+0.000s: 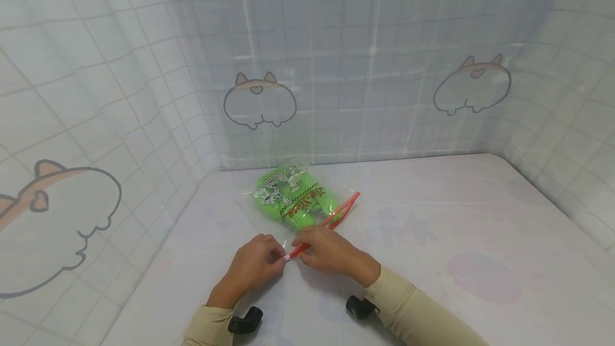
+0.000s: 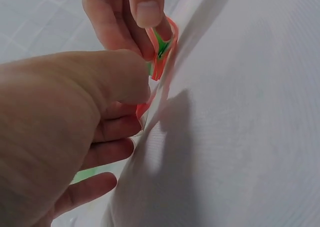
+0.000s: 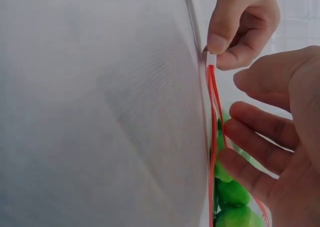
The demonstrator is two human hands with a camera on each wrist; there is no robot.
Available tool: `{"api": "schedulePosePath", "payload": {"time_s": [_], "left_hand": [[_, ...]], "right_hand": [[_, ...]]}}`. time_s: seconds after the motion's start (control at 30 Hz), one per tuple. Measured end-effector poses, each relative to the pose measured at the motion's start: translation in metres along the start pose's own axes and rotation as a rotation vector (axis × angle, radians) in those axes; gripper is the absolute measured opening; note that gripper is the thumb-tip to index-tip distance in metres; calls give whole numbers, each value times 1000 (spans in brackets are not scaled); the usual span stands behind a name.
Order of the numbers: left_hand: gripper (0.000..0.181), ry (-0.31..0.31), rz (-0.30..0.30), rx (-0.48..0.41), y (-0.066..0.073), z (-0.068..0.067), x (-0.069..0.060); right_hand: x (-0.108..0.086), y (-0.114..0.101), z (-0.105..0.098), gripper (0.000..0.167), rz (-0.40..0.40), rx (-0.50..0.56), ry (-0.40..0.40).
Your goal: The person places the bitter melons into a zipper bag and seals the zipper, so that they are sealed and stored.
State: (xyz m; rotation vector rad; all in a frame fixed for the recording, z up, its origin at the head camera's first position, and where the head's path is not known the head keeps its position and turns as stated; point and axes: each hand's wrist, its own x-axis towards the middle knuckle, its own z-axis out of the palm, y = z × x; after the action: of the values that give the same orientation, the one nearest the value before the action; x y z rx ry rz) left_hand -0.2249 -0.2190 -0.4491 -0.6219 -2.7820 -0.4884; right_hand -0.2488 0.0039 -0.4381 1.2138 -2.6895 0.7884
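A clear zip bag (image 1: 288, 196) with "Toy Story" lettering and cartoon figures lies on the white surface, with bright green rounded contents (image 3: 232, 194) inside. Its red zip strip (image 1: 345, 211) runs along the near right edge, the two sides parted. At the near end, my left hand (image 1: 259, 263) pinches the strip by a small white slider (image 3: 211, 59). My right hand (image 1: 329, 250) is just to the right, over the strip. In the right wrist view its fingers (image 3: 255, 132) are spread and loosely bent, fingertips touching the red edge; the thumb stands off it.
A pale cloth with grid lines and cartoon animal prints hangs as walls at the back (image 1: 336, 68) and both sides. The white surface (image 1: 432, 212) extends right of the bag. A black wrist device (image 1: 246, 320) sits at the left cuff, another (image 1: 360, 307) at the right.
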Motion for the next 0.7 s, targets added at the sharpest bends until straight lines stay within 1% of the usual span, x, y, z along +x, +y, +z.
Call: {"api": "schedulePosePath", "payload": {"time_s": [0.2, 0.3, 0.43, 0.7], "left_hand": [[10, -20, -57, -79, 0, -1, 0], [11, -29, -81, -110, -1, -1, 0], [11, -49, -110, -149, -2, 0, 0], [9, -62, -180, -216, -1, -1, 1]], "right_hand": [[7, 0, 3, 25, 13, 1, -9], [12, 0, 5, 23, 14, -27, -7], [16, 1, 8, 21, -6, -76, -2], [16, -1, 8, 18, -29, -137, 16]]}}
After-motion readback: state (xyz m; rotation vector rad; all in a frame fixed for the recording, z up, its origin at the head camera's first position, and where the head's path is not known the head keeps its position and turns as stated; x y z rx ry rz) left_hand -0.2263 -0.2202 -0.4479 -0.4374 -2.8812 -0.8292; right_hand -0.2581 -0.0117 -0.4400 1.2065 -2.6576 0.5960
